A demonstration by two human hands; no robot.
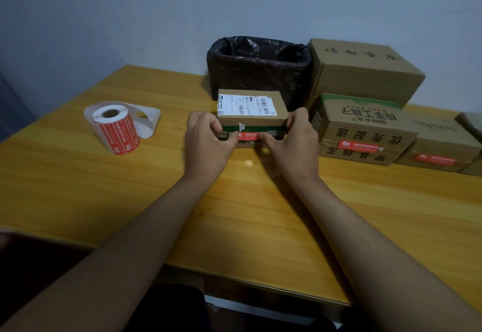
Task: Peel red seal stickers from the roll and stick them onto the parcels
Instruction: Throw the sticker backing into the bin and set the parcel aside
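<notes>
A small cardboard parcel (251, 107) with a white shipping label on top stands mid-table. A red seal sticker (249, 136) lies across its front face. My left hand (208, 138) grips the parcel's left end, its thumb pressing the sticker's left end. My right hand (292, 138) grips the right end, thumb on the sticker's right end. The roll of red stickers (117, 129) stands at the left, a strip of bare white backing paper (146, 120) looping out behind it.
A bin lined with a black bag (258, 68) stands behind the parcel. To the right are a large plain box (365, 70), a printed box with a red sticker (362, 133) and further stickered parcels (438, 151). The wooden table (234, 201) edge runs near me.
</notes>
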